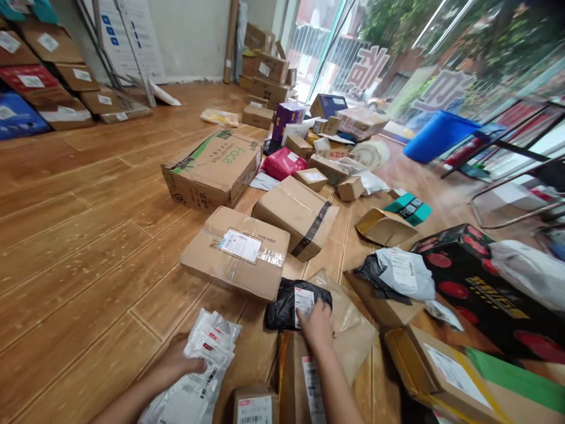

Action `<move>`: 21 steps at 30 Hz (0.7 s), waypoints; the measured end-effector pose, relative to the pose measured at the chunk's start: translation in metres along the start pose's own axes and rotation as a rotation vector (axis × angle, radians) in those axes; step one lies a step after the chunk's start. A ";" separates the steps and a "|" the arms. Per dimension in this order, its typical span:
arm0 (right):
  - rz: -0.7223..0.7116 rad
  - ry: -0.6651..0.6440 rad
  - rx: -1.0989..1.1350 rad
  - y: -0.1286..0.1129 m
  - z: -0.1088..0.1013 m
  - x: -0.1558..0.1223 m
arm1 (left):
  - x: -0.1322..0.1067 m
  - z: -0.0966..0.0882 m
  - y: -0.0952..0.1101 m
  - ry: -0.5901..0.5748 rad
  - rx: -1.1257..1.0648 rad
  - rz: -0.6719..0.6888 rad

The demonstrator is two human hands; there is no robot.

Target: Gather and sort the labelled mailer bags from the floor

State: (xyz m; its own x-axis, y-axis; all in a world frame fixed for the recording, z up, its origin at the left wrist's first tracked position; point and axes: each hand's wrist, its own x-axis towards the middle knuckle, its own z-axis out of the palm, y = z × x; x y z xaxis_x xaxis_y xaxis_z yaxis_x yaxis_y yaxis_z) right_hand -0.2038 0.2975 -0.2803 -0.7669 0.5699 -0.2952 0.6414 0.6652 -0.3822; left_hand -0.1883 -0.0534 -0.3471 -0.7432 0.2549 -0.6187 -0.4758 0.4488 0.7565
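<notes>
My left hand [179, 360] is closed round the edge of several flat white plastic mailers [207, 359] with printed labels, its thumb lying on top of them. Toward the middle, my right hand [318, 325] grips a black plastic parcel [282, 309] from above, thumb by its white label. That parcel lies against a large brown paper envelope [348, 318]. Below my right forearm stands a cardboard box with a label [312, 383]. Between my arms is a small labelled carton [253, 406].
Ahead lie a taped shoe-box-like carton [241, 253], a box with black tape [295, 215] and a large carton [212, 171]. On the right sit a black box with red fruit pictures [485, 288] and a grey mailer [406, 271]. A blue bin [439, 135] stands by the window.
</notes>
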 end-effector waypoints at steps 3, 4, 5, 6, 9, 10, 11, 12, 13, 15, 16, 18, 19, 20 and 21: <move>0.266 -0.098 0.059 0.028 -0.014 0.039 | 0.002 0.005 -0.010 -0.085 -0.193 -0.037; 0.296 -0.153 0.116 0.036 -0.016 0.046 | 0.002 0.007 -0.010 -0.070 -0.197 -0.042; 0.305 -0.199 0.183 0.041 -0.016 0.051 | 0.002 0.008 -0.010 -0.049 -0.182 -0.041; 0.302 -0.227 0.255 0.046 -0.016 0.054 | 0.000 0.009 -0.008 -0.037 -0.168 -0.036; 0.304 -0.175 0.441 0.049 -0.018 0.050 | -0.006 0.012 0.002 -0.041 -0.133 -0.002; 0.301 -0.122 0.496 0.049 -0.020 0.045 | -0.008 0.013 0.006 -0.039 -0.127 0.022; 0.289 -0.060 0.555 0.047 -0.023 0.040 | -0.011 0.014 0.008 -0.035 -0.130 0.048; 0.270 0.007 0.617 0.045 -0.026 0.033 | -0.013 0.014 0.009 -0.036 -0.140 0.067; 0.246 0.075 0.680 0.042 -0.029 0.026 | -0.015 0.014 0.008 -0.039 -0.164 0.075; 0.195 0.211 0.792 0.036 -0.037 0.008 | -0.017 0.014 0.002 -0.101 -0.230 0.057; 0.175 0.274 0.835 0.032 -0.041 -0.001 | -0.019 0.012 -0.002 -0.148 -0.263 0.036; 0.149 0.359 0.894 0.026 -0.050 -0.017 | -0.024 0.007 -0.011 -0.221 -0.331 -0.010; 0.143 0.377 0.922 0.023 -0.056 -0.024 | -0.030 0.003 -0.014 -0.233 -0.377 -0.038; 0.131 0.363 0.940 0.020 -0.060 -0.031 | -0.037 -0.002 -0.016 -0.229 -0.440 -0.075; 0.104 0.309 0.936 0.016 -0.064 -0.036 | -0.047 -0.008 -0.015 -0.199 -0.506 -0.127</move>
State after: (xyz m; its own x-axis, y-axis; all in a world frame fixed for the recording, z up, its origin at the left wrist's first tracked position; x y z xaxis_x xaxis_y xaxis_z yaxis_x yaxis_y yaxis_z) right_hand -0.1645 0.3191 -0.2197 -0.5825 0.7935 -0.1760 0.3273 0.0308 -0.9444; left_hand -0.1499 -0.0790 -0.3278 -0.5855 0.4045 -0.7025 -0.7586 0.0322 0.6508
